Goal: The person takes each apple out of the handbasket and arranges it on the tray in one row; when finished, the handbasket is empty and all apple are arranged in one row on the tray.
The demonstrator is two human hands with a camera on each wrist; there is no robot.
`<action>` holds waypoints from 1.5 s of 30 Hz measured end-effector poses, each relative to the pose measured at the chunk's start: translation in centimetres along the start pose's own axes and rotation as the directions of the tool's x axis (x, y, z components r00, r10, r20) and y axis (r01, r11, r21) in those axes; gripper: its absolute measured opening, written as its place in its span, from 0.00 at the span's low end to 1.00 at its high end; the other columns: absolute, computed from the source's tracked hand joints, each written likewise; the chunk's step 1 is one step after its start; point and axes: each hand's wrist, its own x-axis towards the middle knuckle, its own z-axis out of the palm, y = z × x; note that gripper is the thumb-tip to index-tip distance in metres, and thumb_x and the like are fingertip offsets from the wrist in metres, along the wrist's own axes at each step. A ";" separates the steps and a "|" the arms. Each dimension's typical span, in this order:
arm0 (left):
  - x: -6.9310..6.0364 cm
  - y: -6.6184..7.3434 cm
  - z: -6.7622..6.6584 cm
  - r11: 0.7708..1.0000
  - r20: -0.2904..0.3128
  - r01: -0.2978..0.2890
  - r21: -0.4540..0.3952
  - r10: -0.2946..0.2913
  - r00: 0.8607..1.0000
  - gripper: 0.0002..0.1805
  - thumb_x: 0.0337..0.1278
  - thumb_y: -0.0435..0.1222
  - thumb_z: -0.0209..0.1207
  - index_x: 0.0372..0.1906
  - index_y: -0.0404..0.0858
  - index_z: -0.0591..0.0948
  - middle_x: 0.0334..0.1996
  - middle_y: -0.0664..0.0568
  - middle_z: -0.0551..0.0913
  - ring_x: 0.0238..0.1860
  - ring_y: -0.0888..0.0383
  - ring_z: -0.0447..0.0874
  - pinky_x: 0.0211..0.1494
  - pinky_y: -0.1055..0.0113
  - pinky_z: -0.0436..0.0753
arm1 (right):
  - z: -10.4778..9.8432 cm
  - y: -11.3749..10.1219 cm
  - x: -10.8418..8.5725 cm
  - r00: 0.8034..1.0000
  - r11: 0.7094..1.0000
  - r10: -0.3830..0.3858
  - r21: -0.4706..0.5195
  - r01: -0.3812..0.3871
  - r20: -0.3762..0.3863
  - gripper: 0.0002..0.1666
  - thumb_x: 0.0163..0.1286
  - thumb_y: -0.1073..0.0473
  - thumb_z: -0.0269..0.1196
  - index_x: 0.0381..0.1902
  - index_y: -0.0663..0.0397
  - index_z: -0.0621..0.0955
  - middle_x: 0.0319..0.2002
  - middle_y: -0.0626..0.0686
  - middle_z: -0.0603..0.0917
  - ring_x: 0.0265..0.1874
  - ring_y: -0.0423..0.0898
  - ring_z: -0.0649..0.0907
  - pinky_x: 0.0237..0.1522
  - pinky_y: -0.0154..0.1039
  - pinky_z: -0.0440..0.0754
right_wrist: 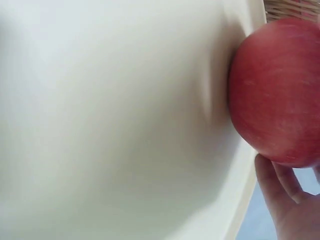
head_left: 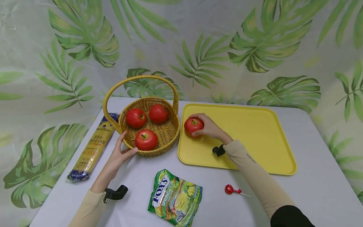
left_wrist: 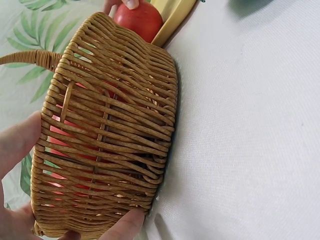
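White table (head_left: 320,151), leafy cloth (head_left: 210,19) behind. My right hand (head_left: 210,126)'s clamped on a round apple (head_left: 192,126), stem up; left hand (head_left: 117,159)'s gripping the basket (head_left: 166,134).

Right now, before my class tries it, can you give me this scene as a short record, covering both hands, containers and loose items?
Left hand: touching the basket's outer side
Right hand: gripping a red apple at the tray's left end
Basket: wicker, handle up, holding three apples
Tray: yellow, right of the basket
Spaghetti packet: left of the basket
FOX'S bag: nearer the person than the basket
Lollipop: right of the bag
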 end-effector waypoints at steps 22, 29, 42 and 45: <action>0.0 -0.1 -0.1 1.000 0.001 0.017 0.006 -0.017 1.000 0.48 0.65 0.39 0.57 0.76 0.55 0.36 0.74 0.45 0.27 0.68 0.27 0.47 0.65 0.36 0.58 | -0.7 -3.9 0.1 0.980 0.896 -0.132 0.404 0.182 -0.147 0.26 0.63 0.71 0.63 0.59 0.67 0.71 0.58 0.62 0.73 0.53 0.68 0.73 0.55 0.46 0.75; 0.0 -0.2 -0.1 1.000 0.009 0.013 -0.006 -0.013 1.000 0.48 0.65 0.38 0.56 0.76 0.55 0.37 0.74 0.45 0.26 0.68 0.27 0.47 0.65 0.36 0.57 | 1.8 -6.6 1.3 0.979 0.903 -0.203 0.384 0.193 -0.014 0.30 0.65 0.69 0.62 0.64 0.65 0.68 0.60 0.64 0.71 0.51 0.65 0.76 0.51 0.47 0.78; 0.1 -0.1 0.0 1.000 0.004 0.030 -0.008 -0.030 1.000 0.47 0.65 0.40 0.57 0.76 0.55 0.37 0.75 0.45 0.28 0.68 0.28 0.47 0.65 0.36 0.58 | 7.2 -10.5 4.3 0.925 0.956 -0.267 0.194 0.219 0.271 0.36 0.65 0.57 0.64 0.69 0.53 0.65 0.64 0.55 0.68 0.46 0.50 0.79 0.49 0.40 0.79; 0.0 0.0 0.0 1.000 0.005 0.024 -0.004 -0.024 1.000 0.47 0.65 0.40 0.57 0.76 0.55 0.37 0.75 0.45 0.28 0.68 0.28 0.48 0.64 0.35 0.57 | 8.1 -10.9 5.0 0.912 0.969 -0.244 0.117 0.217 0.330 0.38 0.65 0.54 0.64 0.70 0.53 0.65 0.64 0.55 0.67 0.49 0.54 0.76 0.52 0.44 0.77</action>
